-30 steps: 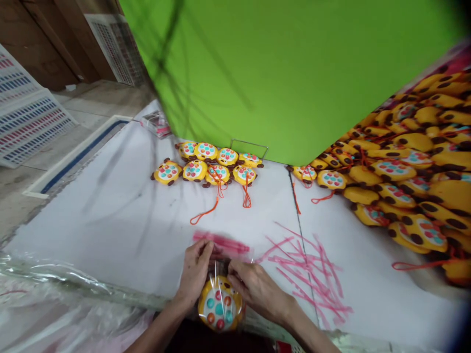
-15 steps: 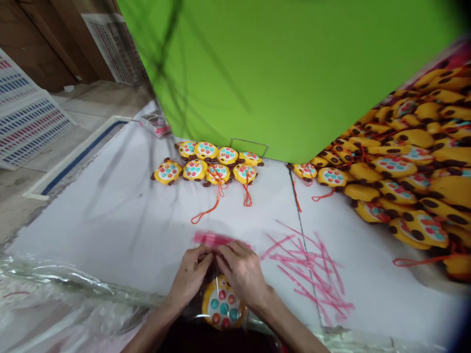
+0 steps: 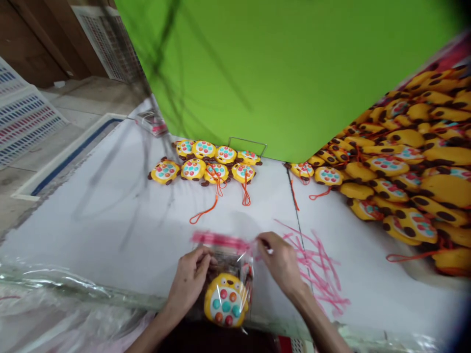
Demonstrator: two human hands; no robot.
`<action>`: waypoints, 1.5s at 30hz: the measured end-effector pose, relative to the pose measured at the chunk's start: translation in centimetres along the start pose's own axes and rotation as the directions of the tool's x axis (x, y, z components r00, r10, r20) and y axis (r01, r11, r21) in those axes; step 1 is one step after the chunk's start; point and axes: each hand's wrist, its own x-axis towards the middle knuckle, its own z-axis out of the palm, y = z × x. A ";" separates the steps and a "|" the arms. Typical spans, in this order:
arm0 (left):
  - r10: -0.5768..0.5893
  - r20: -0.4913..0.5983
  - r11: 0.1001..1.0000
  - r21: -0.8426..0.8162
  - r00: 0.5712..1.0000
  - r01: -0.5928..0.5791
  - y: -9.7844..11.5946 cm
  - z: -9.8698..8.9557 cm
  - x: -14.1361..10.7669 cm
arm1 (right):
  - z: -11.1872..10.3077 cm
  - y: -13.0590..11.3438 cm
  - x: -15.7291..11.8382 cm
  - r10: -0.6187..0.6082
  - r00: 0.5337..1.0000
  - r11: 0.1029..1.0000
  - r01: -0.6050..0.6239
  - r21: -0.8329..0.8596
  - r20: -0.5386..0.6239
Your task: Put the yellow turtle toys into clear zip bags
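A clear plastic bag (image 3: pixel 241 256) with a pink top band lies at the near edge of the table. Inside it is a yellow animal-shaped toy (image 3: pixel 226 300) with red, orange and teal buttons. My left hand (image 3: pixel 192 272) pinches the bag's left side, just below the band. My right hand (image 3: pixel 279 257) is at the right end of the pink band, thumb and forefinger pressed together on what looks like a thin pink strip, blurred.
Similar toys (image 3: pixel 193 169) stand in two rows near a green board (image 3: pixel 272 78). A large heap of toys (image 3: pixel 392 169) fills the right side. Loose pink strips (image 3: pixel 322 264) lie right of my right hand. White crates (image 3: pixel 27 117) stand at the left.
My right hand has moved right, from beside my left hand to the band's right end. The bagged toy is now more fully visible. The view has shifted slightly.
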 end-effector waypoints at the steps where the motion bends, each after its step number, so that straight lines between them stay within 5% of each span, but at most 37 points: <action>1: -0.036 0.002 0.997 -0.066 0.999 0.036 -0.2 -0.2 0.1 | -1.2 2.0 -0.5 0.072 0.997 0.995 -0.073 -0.061 -0.031; 5: -0.114 0.009 0.984 -0.135 0.993 0.114 -0.4 -0.9 0.3 | -6.1 8.7 -3.2 0.366 0.929 0.830 -0.350 -0.434 -0.051; 8: -0.137 0.017 0.978 -0.157 0.990 0.138 -0.4 -1.1 0.4 | -8.4 9.5 -5.1 0.511 0.850 0.740 -0.359 -0.569 0.130; 10: -0.156 0.029 0.967 -0.197 0.987 0.158 -0.5 -1.2 0.4 | -8.9 8.1 -5.6 0.455 0.868 0.805 -0.305 -0.510 0.199; 14: -0.152 0.062 0.942 -0.292 0.986 0.163 -0.6 -1.2 0.3 | -8.0 4.0 -4.7 0.191 0.976 0.965 -0.167 -0.204 0.104; 19: -0.102 0.092 0.947 -0.297 0.991 0.125 -0.8 -1.3 0.0 | -5.8 1.0 -2.9 0.086 0.926 0.996 -0.087 -0.014 0.369; 24: -0.071 0.095 0.968 -0.234 0.993 0.092 -0.7 -1.5 -0.2 | -5.0 0.5 -2.3 0.009 0.995 0.989 -0.025 0.147 0.104; 27: -0.050 0.092 0.972 -0.224 0.994 0.070 -0.5 -1.5 -0.2 | -5.3 0.8 -2.3 0.050 0.999 0.974 -0.053 0.220 0.017; 30: -0.051 0.088 0.971 -0.230 0.995 0.070 -0.3 -1.3 -0.1 | -5.7 1.1 -2.3 0.083 0.996 0.989 -0.082 0.123 -0.009; 34: -0.067 0.096 0.961 -0.260 0.993 0.090 0.2 -1.2 -0.2 | -5.9 1.0 -2.4 -0.010 0.976 0.998 0.023 0.058 -0.216; 37: -0.073 0.098 0.954 -0.283 0.993 0.098 0.5 -1.1 -0.4 | -5.7 0.4 -2.4 -0.060 0.996 0.973 0.073 0.219 -0.065; 39: -0.078 0.094 0.953 -0.285 0.993 0.101 0.6 -1.2 -0.5 | -5.2 0.0 -2.2 -0.034 0.997 0.982 0.020 0.185 0.074; 43: -0.087 0.088 0.955 -0.276 0.992 0.108 0.8 -1.2 -0.6 | -4.8 0.1 -1.3 0.086 0.994 0.993 -0.091 -0.071 -0.063; 45: -0.084 0.085 0.957 -0.270 0.993 0.104 0.8 -1.2 -0.7 | -5.3 0.6 -1.1 0.140 0.987 0.987 -0.145 -0.063 -0.074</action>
